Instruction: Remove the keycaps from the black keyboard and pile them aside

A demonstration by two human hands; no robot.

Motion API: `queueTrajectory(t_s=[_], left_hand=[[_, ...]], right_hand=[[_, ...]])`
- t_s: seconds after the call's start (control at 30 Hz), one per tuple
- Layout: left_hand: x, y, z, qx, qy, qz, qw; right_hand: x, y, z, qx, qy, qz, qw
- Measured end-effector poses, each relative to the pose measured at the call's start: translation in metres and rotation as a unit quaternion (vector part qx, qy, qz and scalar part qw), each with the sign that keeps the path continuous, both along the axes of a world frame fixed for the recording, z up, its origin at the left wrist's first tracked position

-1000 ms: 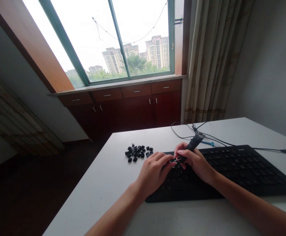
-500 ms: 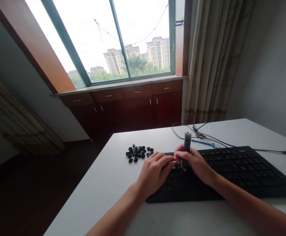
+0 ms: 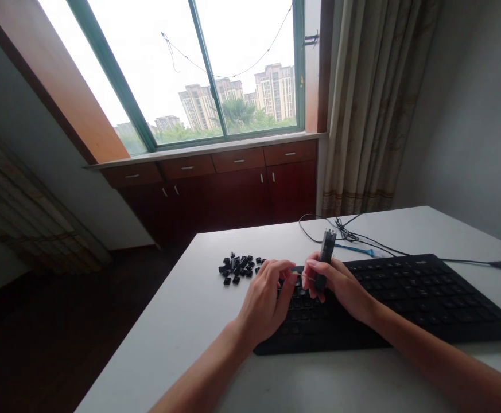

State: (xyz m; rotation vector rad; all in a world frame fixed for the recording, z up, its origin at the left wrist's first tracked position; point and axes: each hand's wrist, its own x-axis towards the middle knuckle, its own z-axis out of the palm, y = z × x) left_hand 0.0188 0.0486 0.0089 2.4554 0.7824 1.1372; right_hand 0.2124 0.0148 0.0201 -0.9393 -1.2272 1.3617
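A dark wooden cabinet stands under a big window at the back. A long curtain hangs to the right of it.

On the white table, a small pile of loose black keys lies at the left. These keys sit apart from the keyboard, just beyond the left hand.

The left hand comes next. It rests over the left end of the keyboard. Its fingers are bent and reach toward the other hand. It may be pinching something tiny there, but it is too small to tell.

The right hand is just beside it. It grips a small dark tool. The tool stands almost straight up, with its top above the fingers and its low end down at the keys.

The keyboard stretches off to the right. Most of its keys look like they are in place there. The left end is partly hidden by the hands, so I cannot count the gaps.

So it looks like some keys are off already, and many more are left on the board.

Behind the keyboard lie black cables and a thin blue stick.
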Motion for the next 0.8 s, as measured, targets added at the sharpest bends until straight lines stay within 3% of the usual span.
queueTrajectory(t_s=[0.33, 0.57, 0.67, 0.8], left_hand=[[0.0023, 0.0031, -0.0041, -0.026, 0.013, 0.029, 0.999], [0.0038, 0.0020, -0.0001, -0.007, 0.063, 0.000, 0.998], [0.0046, 0.0009, 0.0013, 0.007, 0.085, -0.023, 0.996], [0.0048, 0.0004, 0.0008, 0.017, 0.096, -0.020, 0.995]], right_hand=[[0.0003, 0.0001, 0.0002, 0.026, -0.017, -0.013, 0.999], [0.0011, 0.0059, -0.0001, 0.015, -0.033, -0.066, 0.997], [0.0035, 0.0063, 0.0028, 0.033, -0.098, -0.113, 0.988], [0.0096, 0.0039, 0.0090, 0.087, -0.242, -0.147, 0.955]])
